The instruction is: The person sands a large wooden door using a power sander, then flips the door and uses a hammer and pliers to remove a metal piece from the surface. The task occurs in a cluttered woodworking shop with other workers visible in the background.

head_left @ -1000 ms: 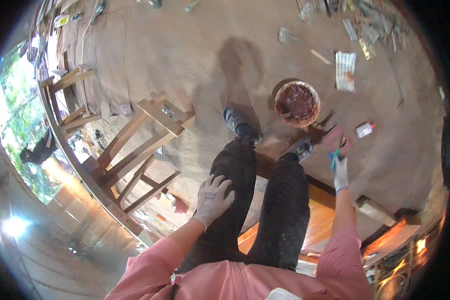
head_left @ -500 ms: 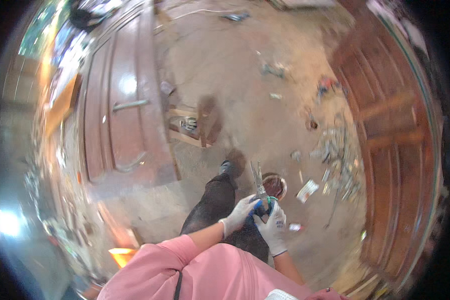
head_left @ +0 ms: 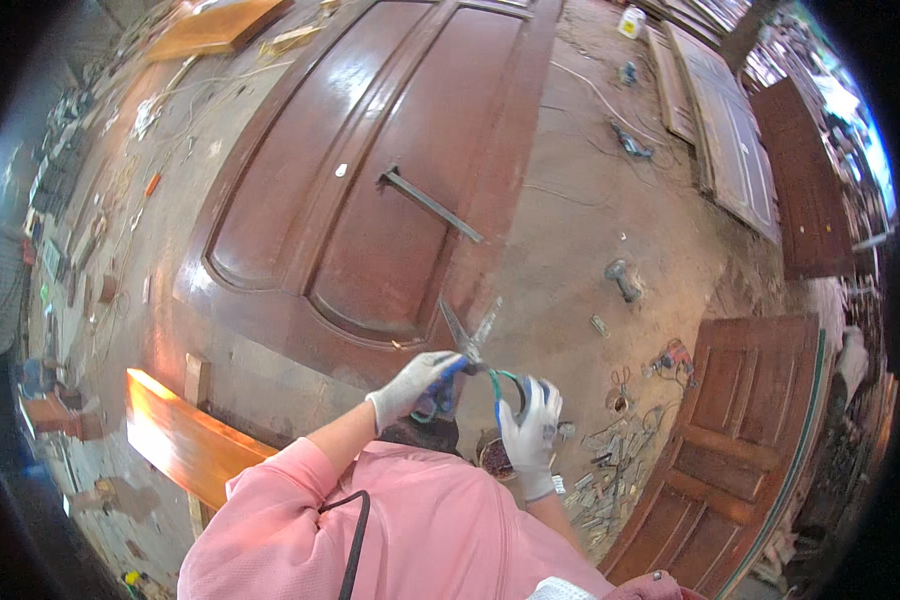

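Note:
White gloves with blue palms cover both my hands. Between them is a pair of scissors (head_left: 476, 345) with green-edged handles, its blades spread in a V and pointing away from me. My left hand (head_left: 420, 388) grips the scissors at the left, beside the pivot. Below its fingers are dark and teal rounded shapes that I cannot make out clearly. My right hand (head_left: 532, 425) is closed round the right handle loop. Just beyond the blade tips lies a large brown panelled door (head_left: 420, 230), with a flat metal bar (head_left: 432, 205) resting across it.
An orange-brown wooden board (head_left: 195, 440) stands at my left. To the right are another panelled door (head_left: 715, 450), scattered metal pieces (head_left: 605, 465), a red power tool (head_left: 675, 360) and a round container (head_left: 495, 457). A cable (head_left: 610, 105) runs along the floor farther off.
The view has swung left, bringing the large door in front of me. My hands have moved apart, and the scissors' blades, close together before, are now spread wide.

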The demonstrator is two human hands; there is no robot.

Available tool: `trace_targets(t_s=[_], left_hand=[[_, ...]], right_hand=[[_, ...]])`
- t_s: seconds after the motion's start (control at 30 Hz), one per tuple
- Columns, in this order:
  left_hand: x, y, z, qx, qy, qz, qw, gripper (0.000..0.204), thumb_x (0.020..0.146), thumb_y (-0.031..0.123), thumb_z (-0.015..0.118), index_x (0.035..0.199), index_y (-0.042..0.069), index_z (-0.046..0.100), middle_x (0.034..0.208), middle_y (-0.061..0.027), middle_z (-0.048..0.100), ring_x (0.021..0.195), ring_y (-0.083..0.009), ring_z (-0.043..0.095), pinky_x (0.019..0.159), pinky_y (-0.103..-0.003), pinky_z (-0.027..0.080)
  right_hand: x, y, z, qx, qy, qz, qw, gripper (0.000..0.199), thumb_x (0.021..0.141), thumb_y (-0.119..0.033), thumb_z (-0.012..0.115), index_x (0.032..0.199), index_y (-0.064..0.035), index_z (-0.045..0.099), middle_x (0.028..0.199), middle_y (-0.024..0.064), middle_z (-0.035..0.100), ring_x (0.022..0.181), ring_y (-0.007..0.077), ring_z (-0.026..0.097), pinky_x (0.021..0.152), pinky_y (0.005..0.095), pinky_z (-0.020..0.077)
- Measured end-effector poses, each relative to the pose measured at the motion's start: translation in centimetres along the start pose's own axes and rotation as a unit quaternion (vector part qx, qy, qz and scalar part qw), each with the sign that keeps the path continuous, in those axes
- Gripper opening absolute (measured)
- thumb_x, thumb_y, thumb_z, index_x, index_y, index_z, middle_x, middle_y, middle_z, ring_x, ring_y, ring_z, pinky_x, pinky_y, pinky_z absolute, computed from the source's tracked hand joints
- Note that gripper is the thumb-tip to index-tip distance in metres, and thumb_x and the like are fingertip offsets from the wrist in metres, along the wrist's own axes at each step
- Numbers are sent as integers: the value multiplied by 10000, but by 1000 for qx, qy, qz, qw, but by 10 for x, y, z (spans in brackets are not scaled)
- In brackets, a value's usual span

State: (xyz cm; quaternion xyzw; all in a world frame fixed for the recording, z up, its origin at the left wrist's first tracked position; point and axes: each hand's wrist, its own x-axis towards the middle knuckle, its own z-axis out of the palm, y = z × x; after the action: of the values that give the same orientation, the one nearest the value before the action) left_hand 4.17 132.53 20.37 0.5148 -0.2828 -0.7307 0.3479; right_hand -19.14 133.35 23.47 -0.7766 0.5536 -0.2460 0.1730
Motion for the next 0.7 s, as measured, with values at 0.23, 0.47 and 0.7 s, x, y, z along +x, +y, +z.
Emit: trace_targets(t_s=[0.23,0.47,0.7], left_hand=[[4,66,-93,-85,69,-18,994,380,1018,401,554,1145,57,656,798,4,622,574,-90,565,490,-257,469],[17,59,-165,4,117,48,992,334,1008,374,589,1071,61,691,875,14,665,777,-71,588,701,-245,476],[13,68,-210,13,164,51,985,403,985,442,578,941,57,691,718,3,597,641,-101,547,608,-279,444]], right_hand=[[121,-50,78,461,-242,250,816,289,966,-184,641,1192,-14,577,994,21,614,860,89,578,762,247,492],[143,-81,137,522,-257,227,781,134,992,-123,581,1089,-32,595,910,-11,589,807,52,547,729,224,477],[155,-111,182,456,-272,203,823,148,1003,-95,544,1124,-22,588,965,1,601,879,59,549,789,235,483]])
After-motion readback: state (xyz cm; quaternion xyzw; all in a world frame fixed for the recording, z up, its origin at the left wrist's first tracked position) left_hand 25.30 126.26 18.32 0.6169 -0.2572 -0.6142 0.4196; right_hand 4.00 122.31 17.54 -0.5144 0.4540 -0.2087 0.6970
